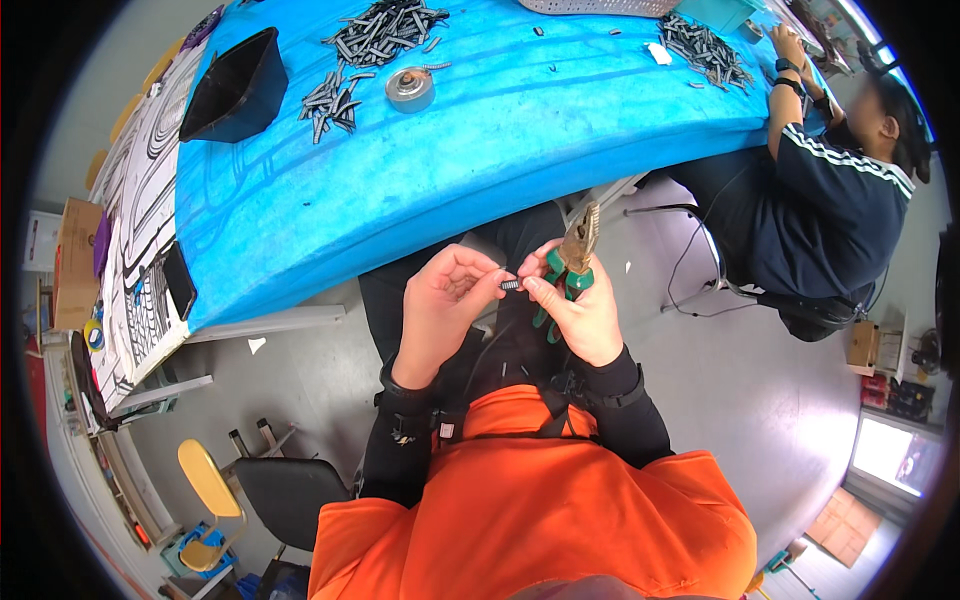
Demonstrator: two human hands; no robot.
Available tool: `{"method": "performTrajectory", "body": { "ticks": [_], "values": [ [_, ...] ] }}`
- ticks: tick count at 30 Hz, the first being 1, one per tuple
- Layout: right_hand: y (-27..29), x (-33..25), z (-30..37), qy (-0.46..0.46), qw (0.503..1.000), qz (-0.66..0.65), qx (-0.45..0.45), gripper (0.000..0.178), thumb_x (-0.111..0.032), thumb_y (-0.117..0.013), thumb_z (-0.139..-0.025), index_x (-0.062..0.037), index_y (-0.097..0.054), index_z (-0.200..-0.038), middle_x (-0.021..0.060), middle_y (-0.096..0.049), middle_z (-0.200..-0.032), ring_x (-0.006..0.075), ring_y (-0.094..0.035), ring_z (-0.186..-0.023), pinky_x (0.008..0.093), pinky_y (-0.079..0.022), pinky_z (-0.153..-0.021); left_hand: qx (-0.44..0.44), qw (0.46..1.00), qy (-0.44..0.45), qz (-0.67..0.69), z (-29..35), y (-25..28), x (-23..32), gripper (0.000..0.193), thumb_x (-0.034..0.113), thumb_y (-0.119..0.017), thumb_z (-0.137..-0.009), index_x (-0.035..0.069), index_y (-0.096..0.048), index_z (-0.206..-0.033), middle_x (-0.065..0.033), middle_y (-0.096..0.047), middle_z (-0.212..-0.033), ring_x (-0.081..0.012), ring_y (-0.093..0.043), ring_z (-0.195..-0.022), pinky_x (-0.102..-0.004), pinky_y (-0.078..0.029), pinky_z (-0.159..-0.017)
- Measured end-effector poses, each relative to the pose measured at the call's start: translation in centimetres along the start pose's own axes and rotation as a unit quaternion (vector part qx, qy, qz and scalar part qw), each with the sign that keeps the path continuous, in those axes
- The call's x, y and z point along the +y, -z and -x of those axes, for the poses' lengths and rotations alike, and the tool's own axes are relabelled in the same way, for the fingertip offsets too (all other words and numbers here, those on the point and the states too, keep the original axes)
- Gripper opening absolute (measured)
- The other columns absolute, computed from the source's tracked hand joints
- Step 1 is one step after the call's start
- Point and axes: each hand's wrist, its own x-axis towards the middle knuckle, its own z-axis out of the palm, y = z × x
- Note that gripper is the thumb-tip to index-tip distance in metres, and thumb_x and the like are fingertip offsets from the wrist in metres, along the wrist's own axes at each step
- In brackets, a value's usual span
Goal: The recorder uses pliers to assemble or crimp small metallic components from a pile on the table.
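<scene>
Above my lap, my left hand (452, 300) pinches one end of a small black piece with pale ridges (510, 284) between thumb and fingers. The thumb and a finger of my right hand (583, 310) close on the other end of this piece. Also held in my right hand is a pair of combination pliers (578, 245) with green handles, its metal jaws pointing up and away from me. Both hands are just off the near edge of the blue-covered table (450, 150). The finer shape of the small piece cannot be made out.
Piles of dark grey strips (385, 35) lie on the table, with another heap (705, 55) at the far right. A round tin or roll (410, 88) and a black bin (235, 88) stand at left. A person (840, 190) sits to the right. A phone (179, 281) lies near the left corner.
</scene>
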Motion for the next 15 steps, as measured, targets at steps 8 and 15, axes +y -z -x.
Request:
{"method": "performTrajectory", "body": {
  "ticks": [8,15],
  "values": [
    [0.5,0.1,-0.2,0.011,0.999,0.052,-0.001,0.029,0.004,-0.063,-0.084,0.0001,-0.048,-0.108,0.0088,-0.06,-0.096,0.0147,-0.061,-0.086,0.0268,-0.05,-0.077,0.057,0.997,-0.046,0.007,-0.3,-1.0,0.5,0.013,-0.004,-0.064,-0.086,-0.003,-0.059,-0.098,-0.0098,-0.068,-0.089,-0.0124,-0.066,-0.081,-0.0237,-0.053,-0.073],
    [0.0,-0.1,-0.4,-0.02,0.999,0.01,0.035,0.029,0.004,-0.064,-0.083,0.0009,-0.047,-0.107,0.0084,-0.061,-0.089,0.0152,-0.062,-0.08,0.0262,-0.051,-0.073,0.054,0.995,-0.067,-0.05,0.0,-1.3,-0.5,0.012,-0.004,-0.065,-0.084,-0.004,-0.063,-0.096,-0.008,-0.069,-0.09,-0.012,-0.067,-0.082,-0.0239,-0.054,-0.073]
  ]
}}
